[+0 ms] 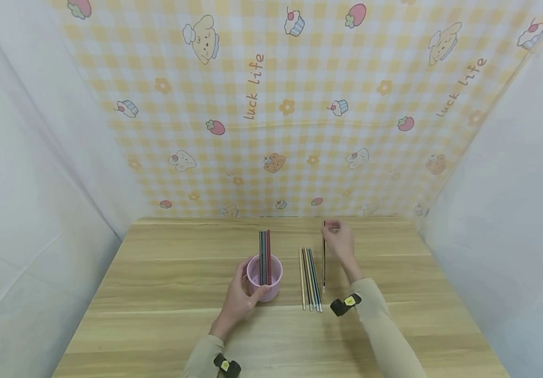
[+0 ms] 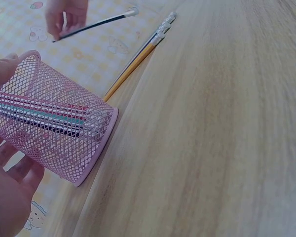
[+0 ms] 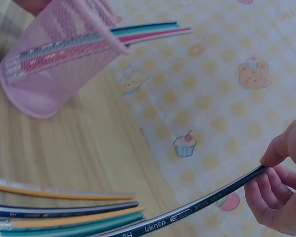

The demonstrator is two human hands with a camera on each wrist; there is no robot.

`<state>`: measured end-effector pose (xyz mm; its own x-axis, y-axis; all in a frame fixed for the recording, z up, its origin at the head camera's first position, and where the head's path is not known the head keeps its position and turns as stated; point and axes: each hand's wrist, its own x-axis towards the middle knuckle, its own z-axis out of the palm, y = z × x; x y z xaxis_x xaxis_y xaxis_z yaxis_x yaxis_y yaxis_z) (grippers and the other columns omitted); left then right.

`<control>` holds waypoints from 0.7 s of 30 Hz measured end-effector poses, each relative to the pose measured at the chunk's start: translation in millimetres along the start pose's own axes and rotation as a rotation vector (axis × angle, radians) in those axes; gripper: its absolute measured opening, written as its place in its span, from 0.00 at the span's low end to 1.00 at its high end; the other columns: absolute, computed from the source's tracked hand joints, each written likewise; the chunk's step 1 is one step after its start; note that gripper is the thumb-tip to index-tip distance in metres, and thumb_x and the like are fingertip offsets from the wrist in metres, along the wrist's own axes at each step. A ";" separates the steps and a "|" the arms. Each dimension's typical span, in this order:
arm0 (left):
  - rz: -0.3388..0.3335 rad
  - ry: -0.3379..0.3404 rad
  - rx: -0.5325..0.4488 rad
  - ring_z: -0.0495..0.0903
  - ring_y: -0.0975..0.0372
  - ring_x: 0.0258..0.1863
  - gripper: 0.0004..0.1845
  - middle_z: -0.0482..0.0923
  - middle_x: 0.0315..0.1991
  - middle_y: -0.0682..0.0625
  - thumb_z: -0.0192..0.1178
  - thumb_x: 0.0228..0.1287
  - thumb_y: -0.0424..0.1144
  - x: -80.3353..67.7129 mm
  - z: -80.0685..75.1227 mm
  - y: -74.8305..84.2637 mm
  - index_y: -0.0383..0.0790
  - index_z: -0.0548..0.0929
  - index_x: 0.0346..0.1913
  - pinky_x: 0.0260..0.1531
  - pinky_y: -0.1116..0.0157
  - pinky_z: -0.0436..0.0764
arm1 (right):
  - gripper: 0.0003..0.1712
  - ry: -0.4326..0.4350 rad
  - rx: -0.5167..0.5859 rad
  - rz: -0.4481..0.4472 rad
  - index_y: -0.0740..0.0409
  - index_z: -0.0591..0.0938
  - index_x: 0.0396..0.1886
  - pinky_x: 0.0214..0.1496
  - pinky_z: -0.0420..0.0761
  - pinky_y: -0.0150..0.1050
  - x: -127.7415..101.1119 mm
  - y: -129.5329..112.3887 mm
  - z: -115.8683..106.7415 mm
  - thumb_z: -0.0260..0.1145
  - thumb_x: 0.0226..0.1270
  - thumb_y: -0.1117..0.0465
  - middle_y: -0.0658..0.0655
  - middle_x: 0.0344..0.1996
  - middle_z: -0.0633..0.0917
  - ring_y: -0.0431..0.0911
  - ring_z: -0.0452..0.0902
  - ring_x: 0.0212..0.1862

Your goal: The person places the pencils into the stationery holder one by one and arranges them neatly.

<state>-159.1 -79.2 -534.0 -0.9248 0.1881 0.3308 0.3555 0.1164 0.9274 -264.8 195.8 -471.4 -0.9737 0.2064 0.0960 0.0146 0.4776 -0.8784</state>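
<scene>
The left hand [image 1: 237, 299] curled round the pink wire-mesh cup [image 1: 264, 276], thumb and fingers gripping its wall; the cup stood near the middle of the wooden table [image 1: 158, 294] with several thin pencils [image 1: 265, 256] upright in it. The right hand [image 1: 339, 242], forearm stretched toward the far edge, pinched the tip of a dark glossy pencil [image 1: 323, 262] between thumb and fingers. Just left of it, more pencils [image 1: 310, 278] lay side by side in a row.

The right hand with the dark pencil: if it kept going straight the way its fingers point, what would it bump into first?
Probably nothing on the table. The right hand points toward the far edge, past the loose pencils; the checked cloth looks next, though depth is unclear.
</scene>
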 end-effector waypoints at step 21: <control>-0.004 -0.001 0.002 0.65 0.40 0.60 0.43 0.64 0.61 0.32 0.68 0.50 0.37 -0.8 -1.0 0.7 0.31 0.56 0.66 0.60 0.42 0.65 | 0.14 0.101 0.227 -0.233 0.59 0.76 0.45 0.39 0.83 0.32 -24.2 -78.1 -5.8 0.61 0.58 0.63 0.56 0.41 0.78 0.48 0.78 0.41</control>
<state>-158.3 -80.2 -533.4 -0.9260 0.1885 0.3272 0.3522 0.1187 0.9284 -241.0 158.4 -402.4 -0.9175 0.2027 0.3422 -0.2677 0.3217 -0.9082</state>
